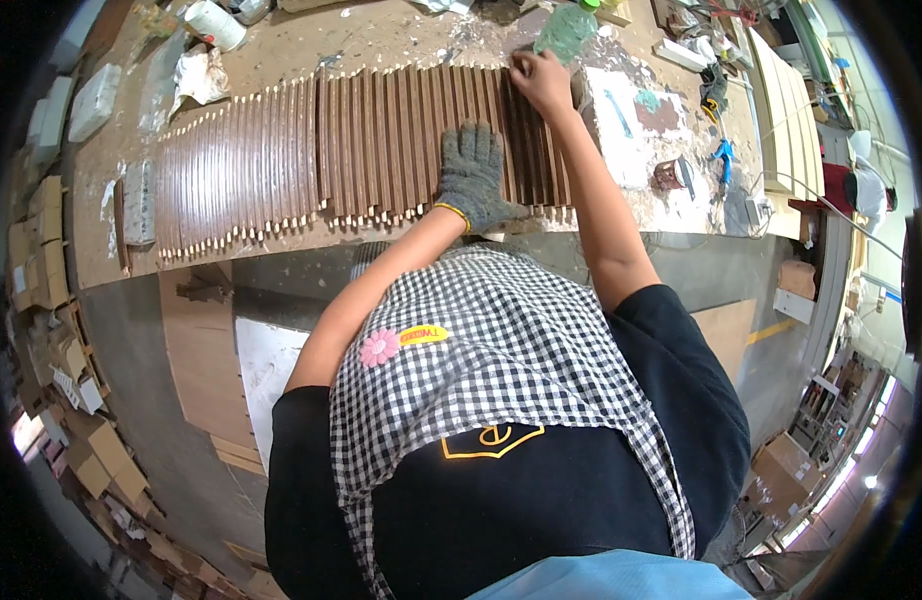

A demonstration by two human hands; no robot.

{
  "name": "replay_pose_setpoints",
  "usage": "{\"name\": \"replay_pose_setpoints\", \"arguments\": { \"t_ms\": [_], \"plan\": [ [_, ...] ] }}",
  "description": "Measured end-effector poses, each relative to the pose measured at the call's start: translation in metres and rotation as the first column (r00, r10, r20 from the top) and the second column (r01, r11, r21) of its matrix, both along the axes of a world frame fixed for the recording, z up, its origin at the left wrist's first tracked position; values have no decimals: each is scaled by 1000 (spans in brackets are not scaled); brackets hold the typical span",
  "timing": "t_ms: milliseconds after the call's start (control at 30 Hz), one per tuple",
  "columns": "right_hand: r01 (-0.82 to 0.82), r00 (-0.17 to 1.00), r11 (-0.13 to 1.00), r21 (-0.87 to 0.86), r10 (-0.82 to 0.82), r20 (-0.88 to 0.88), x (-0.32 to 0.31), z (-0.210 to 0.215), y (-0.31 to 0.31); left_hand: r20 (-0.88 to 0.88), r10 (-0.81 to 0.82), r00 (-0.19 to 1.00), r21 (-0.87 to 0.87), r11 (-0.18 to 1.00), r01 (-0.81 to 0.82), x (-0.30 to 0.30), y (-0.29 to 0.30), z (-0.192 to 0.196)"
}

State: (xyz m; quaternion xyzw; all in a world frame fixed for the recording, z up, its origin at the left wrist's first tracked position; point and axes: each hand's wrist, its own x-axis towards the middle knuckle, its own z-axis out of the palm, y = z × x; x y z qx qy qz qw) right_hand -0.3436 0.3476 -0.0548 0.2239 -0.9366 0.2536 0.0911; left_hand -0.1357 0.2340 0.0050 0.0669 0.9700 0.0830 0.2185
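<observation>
Many thin brown wooden slats (376, 140) with pale ends lie side by side in a long row on the workbench. My left hand (471, 175), in a dark grey knit glove with a yellow cuff edge, rests flat on the slats toward the right of the row, fingers stretched out. At the far ends of the rightmost slats, my bare right hand (543, 82) is closed with its fingers curled together. Whatever its fingertips pinch is hidden or too small to name. The slats near the right forearm look darker, in its shadow.
A green plastic bottle (568, 30) stands just beyond my right hand. Right of the slats are a white paint-stained board (621, 130), a brown-filled cup (671, 175) and a blue tool (723, 160). A grey-white block (139, 203) and a white bucket (215, 25) sit at the left.
</observation>
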Motion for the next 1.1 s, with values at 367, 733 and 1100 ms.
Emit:
{"name": "replay_pose_setpoints", "arguments": {
  "t_ms": [367,733,1100],
  "plan": [
    [-195,916,979,53,162,366,235,73,116,-23,-4,1000,19,1000,5,1,-6,-19],
    [-52,989,998,35,47,140,166,30,86,-84,-94,992,-69,994,89,-5,12,-29],
    [-61,998,977,203,60,14,-32,-7,13,-153,-106,982,-1,994,107,-5,14,-30]
  ]
}}
